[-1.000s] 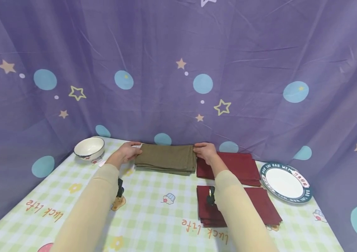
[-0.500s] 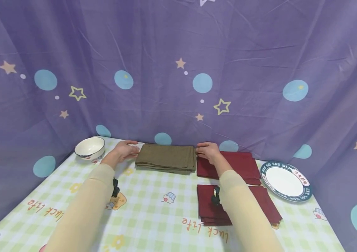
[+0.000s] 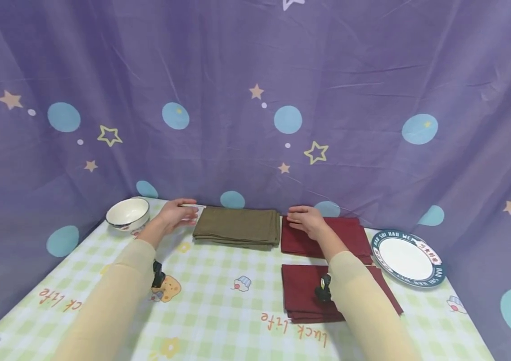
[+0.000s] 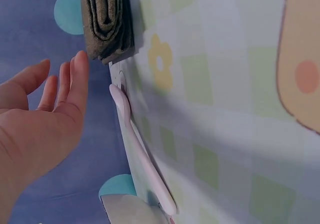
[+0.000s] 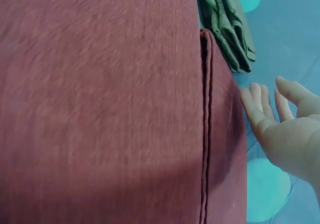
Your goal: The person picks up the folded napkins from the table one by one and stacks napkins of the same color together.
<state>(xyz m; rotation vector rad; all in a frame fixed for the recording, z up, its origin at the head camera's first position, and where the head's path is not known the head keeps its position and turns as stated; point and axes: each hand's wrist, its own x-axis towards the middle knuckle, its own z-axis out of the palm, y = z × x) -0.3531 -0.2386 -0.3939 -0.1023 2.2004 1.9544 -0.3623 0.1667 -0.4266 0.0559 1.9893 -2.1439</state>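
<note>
An olive-brown cloth (image 3: 239,224), folded into a flat rectangle of several layers, lies at the back middle of the table. My left hand (image 3: 176,214) is off its left end, fingers loosely extended and holding nothing. On the other side, my right hand (image 3: 307,221) hovers over the back dark red folded cloth (image 3: 345,233), a little right of the olive cloth, also holding nothing. Layered folds at the olive cloth's end (image 4: 106,18) show in the left wrist view, just beyond my fingertips. A second dark red folded cloth (image 3: 300,286) lies nearer, partly under my right forearm.
A white bowl (image 3: 128,213) with a dark rim stands at the back left. Beside it, a pale spoon (image 4: 142,151) shows in the left wrist view. A white plate (image 3: 406,258) with a dark green rim lies at the right. A purple curtain (image 3: 219,165) hangs right behind the table.
Both hands have released the ends of the olive cloth and drawn apart, the left one leftward and the right one rightward. The cloth stays in place.
</note>
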